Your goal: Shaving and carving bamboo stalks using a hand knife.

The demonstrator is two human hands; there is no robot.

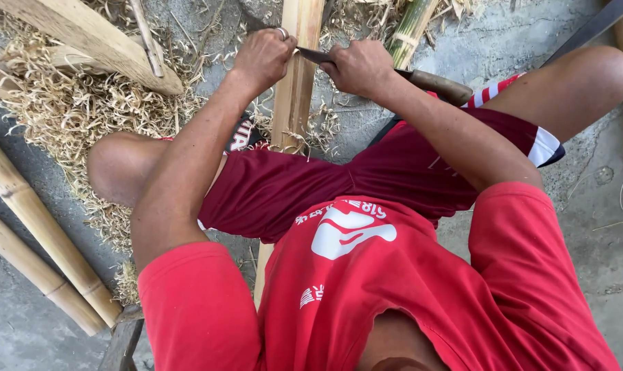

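Observation:
A split bamboo strip (294,89) runs up the middle between my knees. My left hand (262,58), with a ring on one finger, grips the far end of a dark knife blade (313,55) laid across the strip. My right hand (358,66) is closed over the blade near its brown wooden handle (440,85), which sticks out to the right. I wear a red shirt and dark red shorts.
Pale bamboo shavings (64,110) pile up at the left. Two bamboo poles (37,227) lie at the lower left, a split wooden piece (92,38) at the top left, a green bamboo stalk (411,27) at the top. The floor is grey concrete (600,199).

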